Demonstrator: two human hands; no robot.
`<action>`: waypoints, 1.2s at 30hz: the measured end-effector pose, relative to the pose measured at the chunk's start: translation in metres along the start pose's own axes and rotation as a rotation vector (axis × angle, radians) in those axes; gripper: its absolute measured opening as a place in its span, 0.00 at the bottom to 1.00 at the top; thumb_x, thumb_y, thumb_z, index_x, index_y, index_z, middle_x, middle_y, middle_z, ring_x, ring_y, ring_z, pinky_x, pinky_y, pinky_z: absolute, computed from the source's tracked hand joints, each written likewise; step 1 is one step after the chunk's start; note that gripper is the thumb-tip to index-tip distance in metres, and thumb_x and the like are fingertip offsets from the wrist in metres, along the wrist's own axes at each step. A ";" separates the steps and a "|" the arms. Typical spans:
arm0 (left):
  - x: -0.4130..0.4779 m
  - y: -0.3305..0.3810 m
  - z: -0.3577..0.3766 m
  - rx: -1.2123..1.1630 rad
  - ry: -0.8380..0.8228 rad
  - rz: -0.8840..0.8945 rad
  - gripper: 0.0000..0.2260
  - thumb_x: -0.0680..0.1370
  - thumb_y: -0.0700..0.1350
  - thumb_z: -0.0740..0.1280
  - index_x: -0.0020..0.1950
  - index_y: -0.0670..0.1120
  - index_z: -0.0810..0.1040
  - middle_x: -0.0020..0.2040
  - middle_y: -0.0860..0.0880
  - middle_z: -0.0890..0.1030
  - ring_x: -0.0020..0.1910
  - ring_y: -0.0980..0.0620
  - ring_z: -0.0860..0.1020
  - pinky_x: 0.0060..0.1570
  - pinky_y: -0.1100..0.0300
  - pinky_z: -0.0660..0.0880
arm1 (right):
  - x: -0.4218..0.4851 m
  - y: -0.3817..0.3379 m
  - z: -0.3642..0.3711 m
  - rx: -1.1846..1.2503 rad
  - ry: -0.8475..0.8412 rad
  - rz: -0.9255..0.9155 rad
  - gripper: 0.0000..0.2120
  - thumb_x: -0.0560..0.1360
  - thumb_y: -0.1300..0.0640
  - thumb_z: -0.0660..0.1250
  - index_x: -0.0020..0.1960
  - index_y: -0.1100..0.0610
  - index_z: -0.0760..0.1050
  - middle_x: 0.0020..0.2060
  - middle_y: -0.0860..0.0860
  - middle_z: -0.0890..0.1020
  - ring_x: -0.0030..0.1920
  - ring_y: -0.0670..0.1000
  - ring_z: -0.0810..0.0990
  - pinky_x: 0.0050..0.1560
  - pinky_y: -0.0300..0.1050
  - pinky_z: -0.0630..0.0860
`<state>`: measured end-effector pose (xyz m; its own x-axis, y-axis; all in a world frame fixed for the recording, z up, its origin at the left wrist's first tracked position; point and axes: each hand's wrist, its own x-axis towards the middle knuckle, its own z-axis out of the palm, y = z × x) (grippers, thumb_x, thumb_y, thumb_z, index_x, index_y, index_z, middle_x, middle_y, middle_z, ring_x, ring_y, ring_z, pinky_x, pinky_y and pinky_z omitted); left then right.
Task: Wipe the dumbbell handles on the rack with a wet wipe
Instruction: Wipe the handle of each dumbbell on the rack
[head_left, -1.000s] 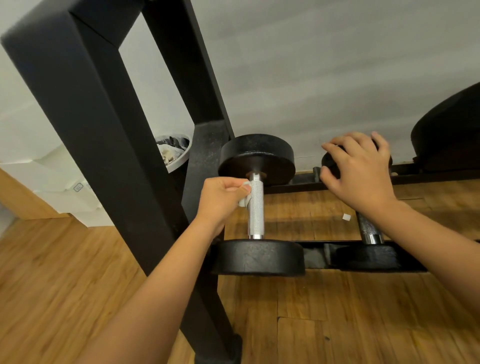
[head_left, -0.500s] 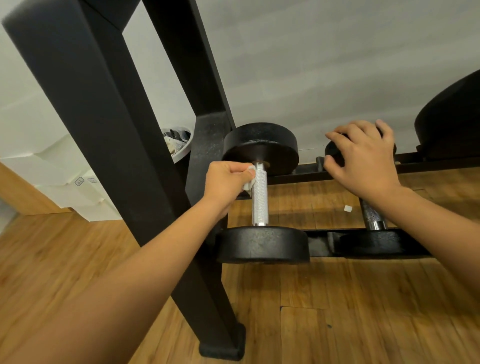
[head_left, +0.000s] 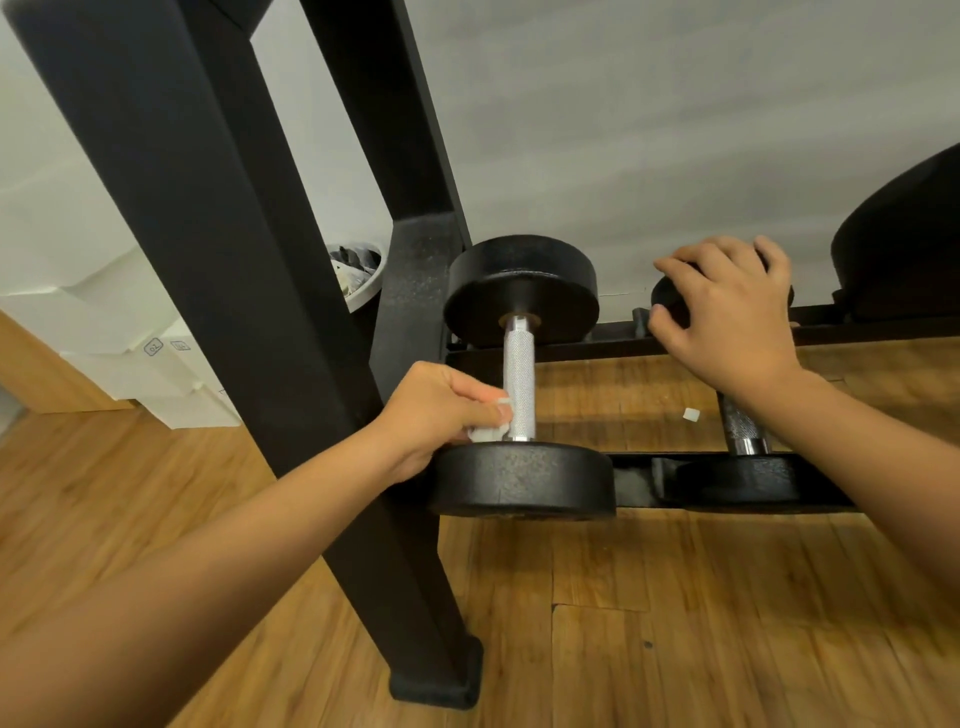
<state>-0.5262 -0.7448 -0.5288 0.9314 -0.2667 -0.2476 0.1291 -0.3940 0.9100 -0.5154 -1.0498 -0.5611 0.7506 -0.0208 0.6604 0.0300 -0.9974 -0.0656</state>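
A black dumbbell with a knurled silver handle (head_left: 519, 379) lies across the two rails of the black rack (head_left: 613, 340). My left hand (head_left: 441, 410) pinches a small white wet wipe (head_left: 488, 432) against the near end of that handle, just above the near weight plate (head_left: 522, 480). My right hand (head_left: 727, 312) rests with curled fingers over the far plate (head_left: 670, 301) of a second, smaller dumbbell, whose darker handle (head_left: 740, 423) shows below my wrist.
A thick black rack post (head_left: 249, 312) slants down to a foot on the wooden floor (head_left: 675, 623). A white bin (head_left: 363, 278) and white boxes (head_left: 130, 332) stand at the left. A small white scrap (head_left: 691, 414) lies on the floor under the rack. A large black plate (head_left: 904, 244) sits at right.
My left hand has slid the wipe down the silver handle from its far end to its near end. My right hand has stayed on the second dumbbell's far plate.
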 end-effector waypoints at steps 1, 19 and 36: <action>-0.003 -0.002 -0.001 0.057 -0.027 0.009 0.07 0.74 0.33 0.76 0.51 0.37 0.87 0.48 0.46 0.88 0.48 0.54 0.86 0.45 0.65 0.82 | 0.000 0.001 0.000 -0.003 -0.005 -0.002 0.23 0.77 0.45 0.59 0.67 0.54 0.76 0.61 0.53 0.79 0.67 0.57 0.71 0.73 0.62 0.58; 0.040 0.015 0.020 0.315 0.413 0.441 0.07 0.77 0.42 0.75 0.54 0.48 0.87 0.46 0.59 0.84 0.48 0.65 0.81 0.50 0.71 0.78 | -0.001 0.003 0.001 0.010 0.008 0.006 0.21 0.77 0.48 0.65 0.67 0.54 0.77 0.61 0.52 0.79 0.67 0.56 0.72 0.73 0.62 0.58; 0.017 0.004 0.010 0.534 0.233 0.511 0.09 0.78 0.42 0.74 0.58 0.47 0.86 0.51 0.54 0.86 0.49 0.63 0.83 0.53 0.69 0.78 | -0.002 0.004 0.000 0.016 0.034 0.012 0.21 0.77 0.47 0.62 0.66 0.54 0.78 0.60 0.52 0.80 0.66 0.57 0.72 0.72 0.62 0.59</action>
<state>-0.5134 -0.7601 -0.5329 0.8862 -0.3611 0.2904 -0.4628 -0.6583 0.5937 -0.5168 -1.0538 -0.5632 0.7284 -0.0351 0.6843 0.0321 -0.9958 -0.0853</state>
